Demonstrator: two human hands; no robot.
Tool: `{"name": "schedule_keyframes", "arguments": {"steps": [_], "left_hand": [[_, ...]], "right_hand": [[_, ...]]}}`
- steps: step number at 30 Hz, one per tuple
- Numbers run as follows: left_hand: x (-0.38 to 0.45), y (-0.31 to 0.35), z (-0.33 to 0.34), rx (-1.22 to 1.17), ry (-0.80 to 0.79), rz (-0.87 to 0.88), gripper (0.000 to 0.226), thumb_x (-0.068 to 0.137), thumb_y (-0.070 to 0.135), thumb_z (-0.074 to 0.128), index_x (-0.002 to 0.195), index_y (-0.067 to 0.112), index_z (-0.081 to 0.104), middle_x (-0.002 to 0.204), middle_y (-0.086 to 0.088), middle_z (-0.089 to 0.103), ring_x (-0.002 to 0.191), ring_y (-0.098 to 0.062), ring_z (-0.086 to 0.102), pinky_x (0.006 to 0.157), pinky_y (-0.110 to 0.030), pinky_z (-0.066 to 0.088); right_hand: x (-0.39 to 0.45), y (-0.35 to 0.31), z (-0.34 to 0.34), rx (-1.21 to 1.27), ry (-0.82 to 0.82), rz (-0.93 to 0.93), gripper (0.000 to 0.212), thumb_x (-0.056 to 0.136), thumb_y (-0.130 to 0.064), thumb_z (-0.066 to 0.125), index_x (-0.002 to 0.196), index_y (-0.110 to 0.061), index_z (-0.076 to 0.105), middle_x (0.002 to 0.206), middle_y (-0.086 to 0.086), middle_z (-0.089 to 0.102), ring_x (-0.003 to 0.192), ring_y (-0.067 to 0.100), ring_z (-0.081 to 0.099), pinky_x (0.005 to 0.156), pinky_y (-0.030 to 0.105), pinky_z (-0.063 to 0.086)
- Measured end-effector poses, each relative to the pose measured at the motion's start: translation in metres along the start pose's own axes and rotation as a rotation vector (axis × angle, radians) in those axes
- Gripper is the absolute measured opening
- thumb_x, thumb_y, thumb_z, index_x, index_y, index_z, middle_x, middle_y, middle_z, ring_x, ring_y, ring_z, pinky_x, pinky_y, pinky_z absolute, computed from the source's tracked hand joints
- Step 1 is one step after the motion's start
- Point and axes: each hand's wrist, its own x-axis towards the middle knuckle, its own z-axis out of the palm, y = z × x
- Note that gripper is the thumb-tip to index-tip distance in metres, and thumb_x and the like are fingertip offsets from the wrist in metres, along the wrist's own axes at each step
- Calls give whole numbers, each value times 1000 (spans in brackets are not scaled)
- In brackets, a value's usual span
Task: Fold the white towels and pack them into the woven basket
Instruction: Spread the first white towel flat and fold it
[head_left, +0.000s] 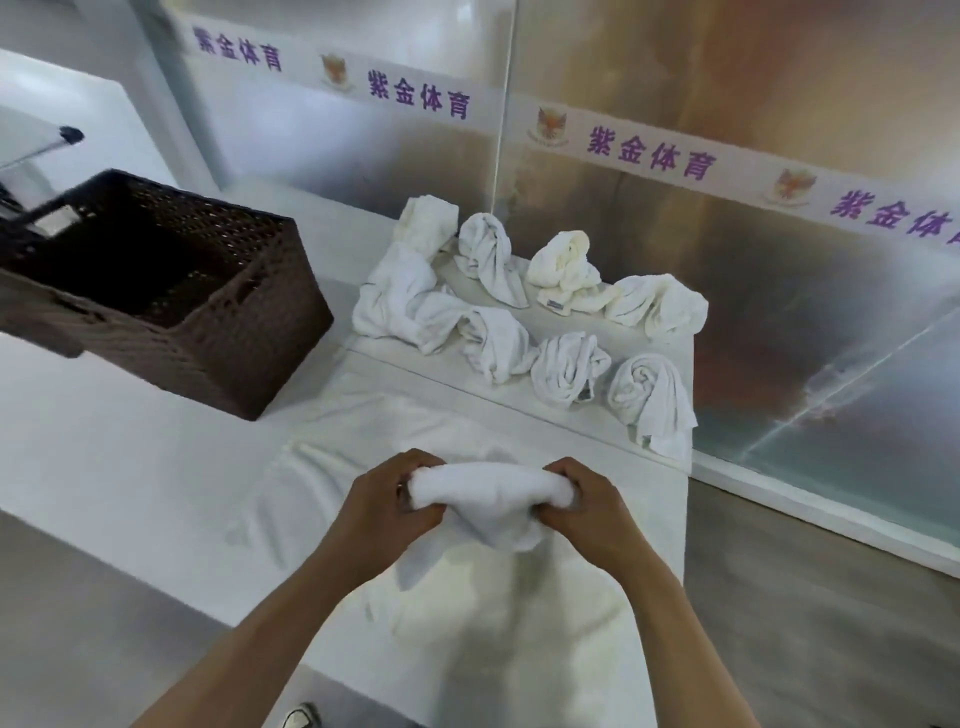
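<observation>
Hands (384, 501) on towel (485, 491), basket (218, 322) left

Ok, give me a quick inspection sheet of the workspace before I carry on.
Surface: white table, a white cloth spread under the hands.
Job's things: one white towel held bunched above the table; crumpled towels piled at the far end; woven basket at far left, no towel seen inside.
Clutter: nothing seen.
Hands: left hand and right hand each grip an end of the towel.
Cables: nothing seen.
Surroundings: reflective wall panels with a lettered banner; a shoe at the bottom edge.
</observation>
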Motion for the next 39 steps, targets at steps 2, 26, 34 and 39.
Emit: {"name": "schedule_keyframes", "arguments": {"steps": [2,26,34,39], "left_hand": [[-13,-15,-30,-42,64,-43,34,79,4,75,100,30,70,91,13,73,84,-9,67,69,-14,50],[-150,-253,-348,-371,587,-428,36,85,8,75,113,31,71,103,11,76,99,-8,70,85,-31,54],[-106,-310,-415,-382,648,-554,27,87,13,76,109,26,65,92,4,75,85,-14,72,72,-29,57],[-68,-345,-459,-350,692,-605,26,89,16,74,110,27,62,93,4,74,85,-13,72,71,-31,59]], "right_hand": [[5,-25,25,68,-17,-22,25,76,-17,75,92,-34,68,89,-13,74,85,10,68,73,33,55],[73,-280,423,219,-273,-248,34,88,-10,76,113,-30,66,108,-16,72,100,4,68,82,20,54],[165,-339,506,268,-351,-213,36,85,-14,83,109,-33,63,100,-11,74,89,-1,70,71,15,54],[224,-373,567,224,-410,-229,33,89,-21,79,114,-34,62,103,-12,71,90,-6,66,75,14,52]]}}
